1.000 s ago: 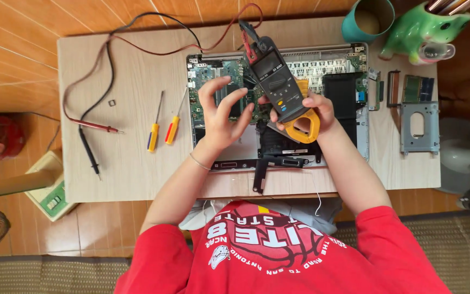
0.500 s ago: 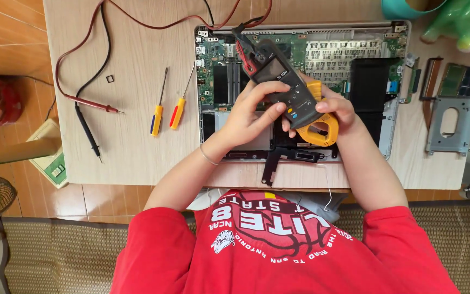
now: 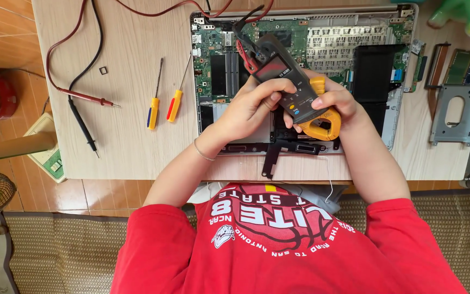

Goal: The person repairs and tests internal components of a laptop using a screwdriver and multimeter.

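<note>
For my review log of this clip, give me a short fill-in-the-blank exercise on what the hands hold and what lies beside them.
1. Both hands hold a grey and yellow clamp ____ above the opened laptop.
2. The left hand has its fingers on the tool's ____ body.
3. Left of the laptop lie ____ screwdrivers.
4. The red and black probes lie on the ____.

Missing words: meter; grey; two; table

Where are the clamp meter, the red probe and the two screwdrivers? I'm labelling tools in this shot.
clamp meter [image 3: 285, 81]: head view, on its dark body below the display.
red probe [image 3: 85, 98]: head view, mid-shaft.
two screwdrivers [image 3: 174, 105]: head view, on the right one's orange handle.
</note>
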